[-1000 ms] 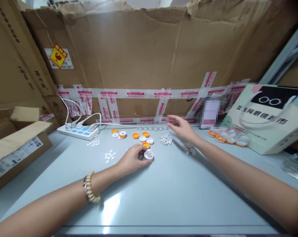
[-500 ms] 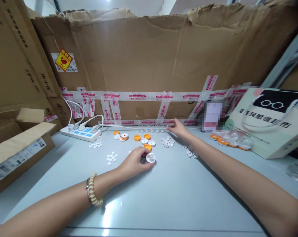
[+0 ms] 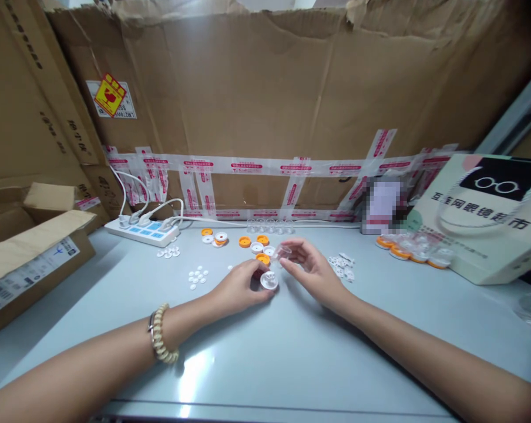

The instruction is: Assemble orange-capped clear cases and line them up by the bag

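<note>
My left hand [image 3: 243,286] is closed on a round white plastic base [image 3: 269,281] with small raised parts in its middle, held just above the table. Close by on the right, my right hand [image 3: 312,270] pinches a clear plastic dome [image 3: 282,253] between thumb and fingers. Beyond the hands lie orange rings [image 3: 245,241] and white round bases [image 3: 256,248]. A row of clear domes [image 3: 269,225] stands at the back of the table. Small white pieces [image 3: 342,267] are heaped beside my right hand, partly hidden by it.
A power strip [image 3: 142,231] with plugged cables sits at the back left, near an open cardboard box [image 3: 36,258]. Small white discs [image 3: 198,276] lie left of centre. At right are finished-looking domed pieces [image 3: 417,249], a paper bag [image 3: 477,235] and a blurred-out upright device [image 3: 381,205].
My right hand has come from the row of clear domes toward my left hand, bringing one dome with it. The left hand stays nearly still with the white base.
</note>
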Action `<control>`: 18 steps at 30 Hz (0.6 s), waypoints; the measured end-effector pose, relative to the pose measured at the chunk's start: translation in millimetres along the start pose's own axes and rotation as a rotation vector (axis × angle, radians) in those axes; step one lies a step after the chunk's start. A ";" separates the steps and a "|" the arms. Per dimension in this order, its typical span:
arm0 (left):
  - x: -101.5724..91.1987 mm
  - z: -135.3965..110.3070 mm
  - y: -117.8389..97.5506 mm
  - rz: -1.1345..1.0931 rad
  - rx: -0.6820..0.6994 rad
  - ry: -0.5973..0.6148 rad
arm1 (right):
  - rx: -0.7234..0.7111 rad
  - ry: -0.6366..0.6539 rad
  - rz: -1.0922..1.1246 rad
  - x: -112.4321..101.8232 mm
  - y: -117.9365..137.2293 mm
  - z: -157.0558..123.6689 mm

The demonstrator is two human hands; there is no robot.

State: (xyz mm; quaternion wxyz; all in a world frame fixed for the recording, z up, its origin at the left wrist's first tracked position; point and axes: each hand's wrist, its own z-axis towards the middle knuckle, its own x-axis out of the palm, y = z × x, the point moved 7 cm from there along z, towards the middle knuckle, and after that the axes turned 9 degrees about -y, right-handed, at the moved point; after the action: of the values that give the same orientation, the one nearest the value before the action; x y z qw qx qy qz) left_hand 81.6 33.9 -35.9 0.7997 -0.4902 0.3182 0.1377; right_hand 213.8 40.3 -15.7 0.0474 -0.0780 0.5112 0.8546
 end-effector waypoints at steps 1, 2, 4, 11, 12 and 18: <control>0.4 0.3 0.2 -0.004 0.003 0.003 | -0.013 0.031 0.017 5.1 1.4 -4.7; 0.7 0.6 0.6 -0.007 0.004 0.007 | -0.026 0.058 0.035 8.5 2.2 -7.7; 1.0 1.1 1.4 -0.018 0.004 0.011 | -0.047 0.109 0.063 12.0 2.3 -10.3; 1.8 2.3 5.0 -0.039 -0.019 0.007 | -0.077 0.080 0.043 4.5 -0.2 -8.8; 2.2 2.5 5.0 -0.048 -0.018 0.009 | -0.083 0.087 0.028 5.4 0.1 -9.2; 1.6 2.6 5.7 -0.059 -0.042 0.007 | -0.101 0.234 -0.063 18.2 -3.3 -14.2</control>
State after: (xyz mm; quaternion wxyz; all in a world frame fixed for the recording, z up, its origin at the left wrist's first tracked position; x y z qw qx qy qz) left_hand 80.8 38.8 -40.0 0.7918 -0.5166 0.3032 0.1192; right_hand 197.7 29.4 -28.5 0.0101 -0.1952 0.4668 0.8625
